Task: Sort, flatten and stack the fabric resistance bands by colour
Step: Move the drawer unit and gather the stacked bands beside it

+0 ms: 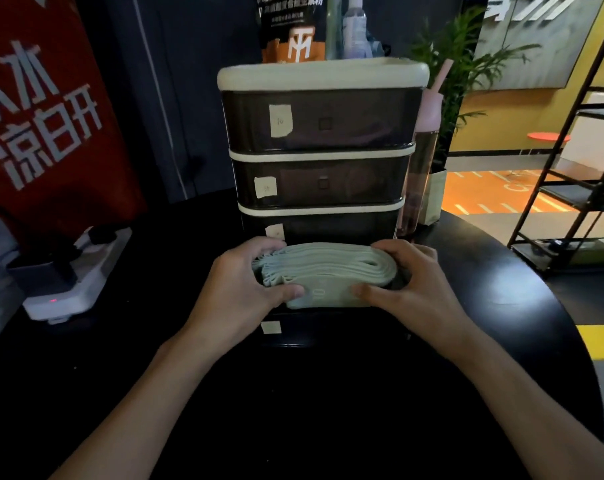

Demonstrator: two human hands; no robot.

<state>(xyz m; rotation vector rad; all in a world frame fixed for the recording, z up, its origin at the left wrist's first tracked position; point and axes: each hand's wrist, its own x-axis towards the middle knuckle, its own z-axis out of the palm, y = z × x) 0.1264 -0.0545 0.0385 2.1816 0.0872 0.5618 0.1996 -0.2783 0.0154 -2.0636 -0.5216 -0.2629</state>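
Dim room. Black round desk (467, 306), with a red banner (44, 116) with white characters at 10 o'clock and a bright orange-and-yellow floor area beyond at 3 o'clock.

Containers:
- Drawer unit (323, 74) at 12 o'clock, with cream frame and dark see-through drawer fronts. Three closed drawers are stacked, each with a paper label (280, 121) at its left.
- Top two drawers: dull purple shapes inside, blurred by the tinted plastic. Third drawer: contents too dark to tell.
- Lowest drawer (328, 330) is pulled out toward the viewer, its front carrying another small label (270, 327).
- A tall pink bottle (422, 161) stands just beside the unit at 2 o'clock. A spray bottle (354, 29) and a dark printed pouch are behind the unit's top.

Task item:
- Stack of bands (325, 268), pale mint green, at picture centre over the open lowest drawer.
- Many flattened loops lie layered, edges lined up, with the folded ends rounded at the right.
- Whether it rests in the drawer or is held above it is not clear.
- Left hand (238, 282) grips the left end, fingers curled over the far side and thumb on the near edge.
- Right hand (415, 282) grips the right end the same way.

Hard to make out:
- Print on the front band is blurred.
- Label writing is unreadable.
- White power strip (82, 282) at 9 o'clock, with a red light, partly in shadow.
- Black shelf rack (570, 168) at 3 o'clock, cut off by the edge.
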